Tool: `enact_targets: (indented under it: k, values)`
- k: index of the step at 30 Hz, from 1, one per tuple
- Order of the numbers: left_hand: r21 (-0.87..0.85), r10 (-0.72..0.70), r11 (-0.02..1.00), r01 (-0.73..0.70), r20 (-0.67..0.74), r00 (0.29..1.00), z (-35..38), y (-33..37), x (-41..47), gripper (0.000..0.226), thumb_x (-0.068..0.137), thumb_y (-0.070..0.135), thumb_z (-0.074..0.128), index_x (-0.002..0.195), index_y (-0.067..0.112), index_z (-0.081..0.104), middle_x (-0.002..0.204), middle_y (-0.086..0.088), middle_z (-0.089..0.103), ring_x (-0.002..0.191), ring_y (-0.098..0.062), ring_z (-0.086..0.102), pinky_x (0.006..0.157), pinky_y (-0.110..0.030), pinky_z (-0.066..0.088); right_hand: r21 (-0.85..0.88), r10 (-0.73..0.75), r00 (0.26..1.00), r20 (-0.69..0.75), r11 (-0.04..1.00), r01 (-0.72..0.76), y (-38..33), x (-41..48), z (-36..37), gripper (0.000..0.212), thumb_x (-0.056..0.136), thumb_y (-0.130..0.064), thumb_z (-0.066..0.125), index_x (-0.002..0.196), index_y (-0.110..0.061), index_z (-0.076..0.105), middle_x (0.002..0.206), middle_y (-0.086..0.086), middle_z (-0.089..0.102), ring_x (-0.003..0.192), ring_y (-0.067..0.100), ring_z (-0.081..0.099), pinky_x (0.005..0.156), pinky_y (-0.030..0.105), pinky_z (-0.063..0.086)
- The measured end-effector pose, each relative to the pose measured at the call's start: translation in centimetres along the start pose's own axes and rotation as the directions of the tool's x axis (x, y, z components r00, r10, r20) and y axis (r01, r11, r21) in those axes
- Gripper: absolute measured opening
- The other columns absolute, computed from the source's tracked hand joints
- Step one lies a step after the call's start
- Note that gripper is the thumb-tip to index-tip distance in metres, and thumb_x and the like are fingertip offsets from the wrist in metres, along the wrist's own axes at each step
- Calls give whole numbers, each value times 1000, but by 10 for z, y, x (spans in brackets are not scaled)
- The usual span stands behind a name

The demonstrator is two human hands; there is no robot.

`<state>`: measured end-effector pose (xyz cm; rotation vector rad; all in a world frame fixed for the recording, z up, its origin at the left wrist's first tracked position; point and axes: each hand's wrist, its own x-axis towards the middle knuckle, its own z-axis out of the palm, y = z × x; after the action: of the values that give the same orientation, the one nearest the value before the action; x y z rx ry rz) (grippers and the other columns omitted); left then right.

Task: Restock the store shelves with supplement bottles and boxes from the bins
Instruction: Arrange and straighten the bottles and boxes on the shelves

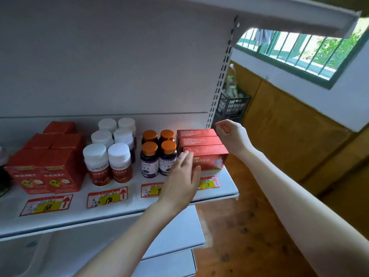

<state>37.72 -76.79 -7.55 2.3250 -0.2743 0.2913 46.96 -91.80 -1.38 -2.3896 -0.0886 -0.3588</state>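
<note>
The three flat red boxes (pixel 201 143) sit at the right end of the shelf (pixel 119 212), lined up one behind another from the near edge toward the back panel. Each one's long axis runs left to right along the shelf, slightly skewed, so the right ends sit a little nearer than the left. The front box (pixel 209 158) shows its printed long face toward the near edge, just behind the price label (pixel 208 183).

The left hand (pixel 181 176) is at the near-left corner of that front box. Its grip is spread, with straight fingers laid against the box's left end and front face, clamping nothing. It stands between the box and the orange-capped bottles (pixel 157 154) just to the left.

The right hand (pixel 231 134) is at the opposite corner, beside the right ends of the far and middle boxes. Its fingers are curled in with nothing visible inside them. Whether the knuckles touch the cardboard I cannot tell.

So the row lies between the two hands on a diagonal. The left hand is nearer the front box and the right hand nearer the back ones. This looks like squaring the row. A push from the left would slide the boxes along their long axis toward the shelf's open right end, where the right hand can stop them.
</note>
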Motion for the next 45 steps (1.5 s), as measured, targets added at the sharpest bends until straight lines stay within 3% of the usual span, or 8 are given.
enact_targets:
  k: [5,15,21,24,30,36,40,45]
  values:
    - [-128,-204,974,189,-116,972,17,18,59,45,100,23,31,143,6,30,150,-8,30,138,-16,25,108,-18,16,119,42,996,79,992,-51,32,22,0,25,94,-18,48,111,-6,62,104,4,63,87,12,54,65,15,41]
    - [71,-433,893,445,-139,891,47,4,107,49,100,24,30,144,2,23,154,-16,16,143,-24,13,113,-28,14,249,112,961,254,952,-177,73,51,31,41,95,-30,46,133,-14,46,133,12,52,117,24,52,100,40,44]
    - [81,-486,865,496,-116,866,51,1,112,52,101,30,27,147,8,18,156,-14,10,143,-25,12,113,-32,16,408,123,932,342,874,-265,79,46,43,48,96,-37,42,140,-18,36,136,6,50,119,21,53,102,44,43]
    - [74,-506,855,513,-98,857,53,-1,112,51,101,31,24,147,9,18,156,-12,9,143,-25,13,112,-33,20,465,110,921,374,837,-289,79,44,48,39,98,-34,37,135,-20,41,119,0,58,110,18,57,99,45,45]
    - [50,-466,876,479,-166,869,53,-1,111,46,101,25,27,142,3,30,149,-11,26,132,-22,35,102,-26,34,438,96,925,367,860,-263,79,48,57,40,99,-35,33,132,-16,44,126,8,55,111,21,55,98,46,46]
    - [9,-462,883,470,-169,871,56,-4,111,45,101,25,28,141,4,31,146,-13,27,128,-24,39,99,-28,39,415,110,927,360,871,-264,84,53,61,35,98,-37,33,126,-19,46,120,10,54,107,22,56,95,47,48]
    - [-5,-470,880,476,-161,868,55,-6,111,42,101,25,28,136,3,38,136,-15,38,120,-24,44,87,-24,38,422,90,925,369,871,-253,84,53,57,35,98,-35,34,125,-17,47,119,9,56,107,21,56,95,46,48]
    - [-38,-475,879,475,-158,866,52,-2,113,43,102,25,26,136,1,39,141,-13,38,126,-24,40,97,-27,36,478,98,906,412,823,-306,87,47,55,42,99,-35,32,137,-17,39,129,6,52,115,20,54,100,44,45]
